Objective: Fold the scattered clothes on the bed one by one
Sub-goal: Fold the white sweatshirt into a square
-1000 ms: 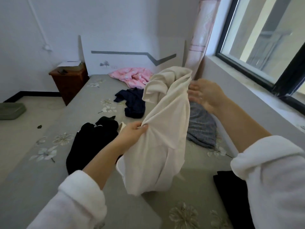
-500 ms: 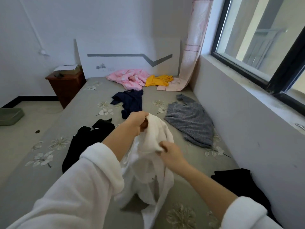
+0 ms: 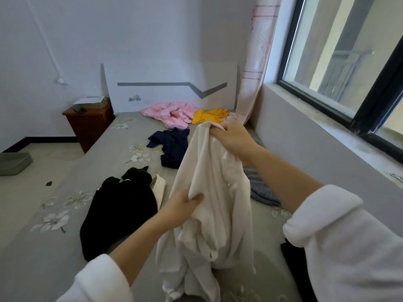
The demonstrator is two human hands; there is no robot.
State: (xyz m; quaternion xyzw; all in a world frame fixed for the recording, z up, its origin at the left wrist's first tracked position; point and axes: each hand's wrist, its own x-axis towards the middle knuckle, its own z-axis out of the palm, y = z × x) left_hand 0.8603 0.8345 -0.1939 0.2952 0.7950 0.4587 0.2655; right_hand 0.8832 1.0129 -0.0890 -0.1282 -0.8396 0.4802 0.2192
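In the head view, the right hand (image 3: 234, 139) is gripping the top of the white garment (image 3: 213, 192) with clenched fingers (image 3: 220, 132) and is holding it up over the middle of the bed (image 3: 65, 247). The left hand (image 3: 181, 207) is pinching a fold lower down, and the garment's lower end is lying bunched near the bed's near edge. A black garment (image 3: 117, 212) is lying toward the left edge, and pink (image 3: 172, 113) and yellow (image 3: 209, 116) garments are lying at the head edge.

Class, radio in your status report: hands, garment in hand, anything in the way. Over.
Left hand gripping white garment mid-cloth, right hand its top. Bunched, unfolded, lower end on bed. Black garment close left, grey garment behind.
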